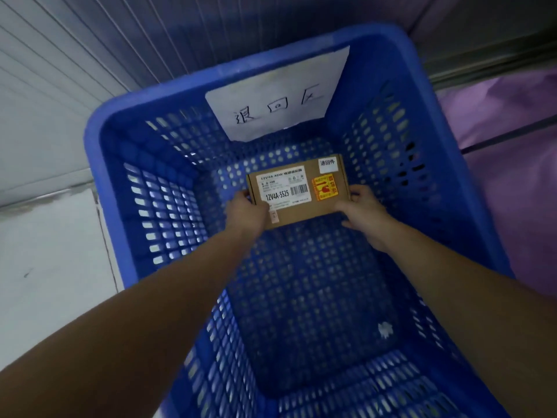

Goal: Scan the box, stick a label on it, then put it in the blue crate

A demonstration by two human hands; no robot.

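Box: I see the brown box [297, 191] low inside the blue crate [102, 176], near the far wall. I cannot tell if it touches the floor yet.
Left hand: my left hand [245, 211] grips the box's left end.
Right hand: my right hand [360, 211] grips the right end.
Labels: a small white sticker [327, 165] sits at the top right corner, next to an orange one [325, 188] (so I think the sticking part is done).
What could go wrong: if I let go too high, the box may drop and bump a corner. If one hand lets go first, it may tip.
Around: a white paper sign [277, 95] hangs on the far wall. A purple bag [512, 164] lies outside on the right.
In the way: nothing. The crate floor is bare but for a small white scrap [385, 329], well apart.
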